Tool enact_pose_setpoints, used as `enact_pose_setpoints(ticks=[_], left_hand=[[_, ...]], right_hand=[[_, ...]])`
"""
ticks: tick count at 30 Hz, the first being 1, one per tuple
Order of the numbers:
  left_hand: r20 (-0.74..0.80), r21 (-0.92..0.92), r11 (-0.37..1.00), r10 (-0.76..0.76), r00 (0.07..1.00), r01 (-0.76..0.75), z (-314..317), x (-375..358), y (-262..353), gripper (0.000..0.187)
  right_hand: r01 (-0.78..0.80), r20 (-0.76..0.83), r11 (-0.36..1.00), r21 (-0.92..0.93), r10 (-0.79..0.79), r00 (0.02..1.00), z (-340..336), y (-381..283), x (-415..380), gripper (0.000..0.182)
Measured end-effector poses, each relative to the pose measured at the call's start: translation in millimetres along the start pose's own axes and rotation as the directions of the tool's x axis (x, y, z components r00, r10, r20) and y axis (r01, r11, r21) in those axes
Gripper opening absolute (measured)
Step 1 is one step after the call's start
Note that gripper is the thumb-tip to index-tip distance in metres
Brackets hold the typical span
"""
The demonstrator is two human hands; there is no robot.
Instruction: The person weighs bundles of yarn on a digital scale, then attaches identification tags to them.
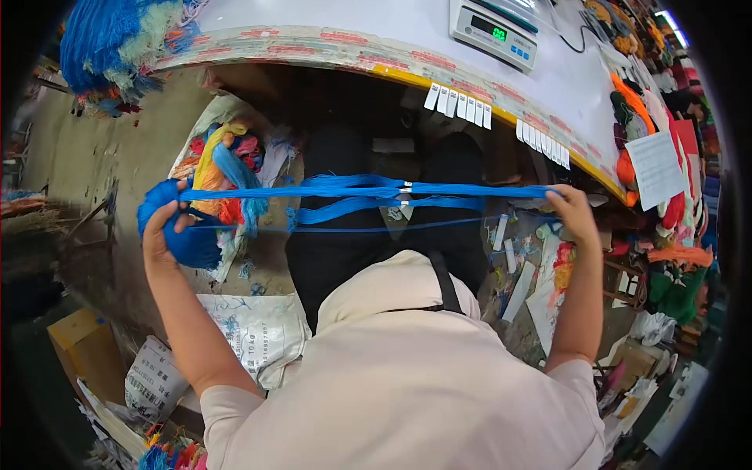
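Note:
A blue yarn skein (345,188) is stretched sideways across my lap, with small white labels (406,188) near its middle. My left hand (163,223) is closed around a thick bundle of blue yarn (192,244) and one end of the stretched strands. At the other end, my right hand (570,210) pinches the blue strands between its fingers. Beside the upper strands lies a second, shorter blue skein (352,210) over my legs. A thin blue strand runs below both.
Ahead is a white table (376,17) with a digital scale (495,31) and white tags (458,106) along its edge. Colourful yarn (219,164) lies on the floor at left. A white sack (262,333) and a cardboard box (86,345) stand lower left.

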State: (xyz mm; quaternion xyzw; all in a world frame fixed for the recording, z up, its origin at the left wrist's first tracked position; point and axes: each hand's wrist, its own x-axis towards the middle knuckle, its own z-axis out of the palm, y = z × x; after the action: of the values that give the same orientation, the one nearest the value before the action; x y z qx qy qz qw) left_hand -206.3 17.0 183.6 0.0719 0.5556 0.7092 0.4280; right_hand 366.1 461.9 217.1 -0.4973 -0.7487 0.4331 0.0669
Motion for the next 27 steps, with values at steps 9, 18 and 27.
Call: enact_pose_setpoints(ticks=[9,18,27], left_hand=[[-0.109,-0.523,0.852,-0.096,0.989,0.025,-90.0,16.8,-43.6,0.029],[-0.045,-0.845,0.484,0.359,0.932,-0.227,-240.2,-69.8,82.8,0.032],[-0.443,-0.430,0.602,0.509,0.738,-0.673,-219.4,-103.4,126.3,0.055]], right_hand=[[-0.166,-0.013,0.976,0.144,0.170,0.985,60.4,122.6,38.1,0.020],[-0.194,-0.034,0.915,0.354,0.220,0.975,55.5,125.5,42.0,0.023],[-0.115,-0.429,0.945,0.305,0.244,0.870,56.4,213.2,62.3,0.032]])
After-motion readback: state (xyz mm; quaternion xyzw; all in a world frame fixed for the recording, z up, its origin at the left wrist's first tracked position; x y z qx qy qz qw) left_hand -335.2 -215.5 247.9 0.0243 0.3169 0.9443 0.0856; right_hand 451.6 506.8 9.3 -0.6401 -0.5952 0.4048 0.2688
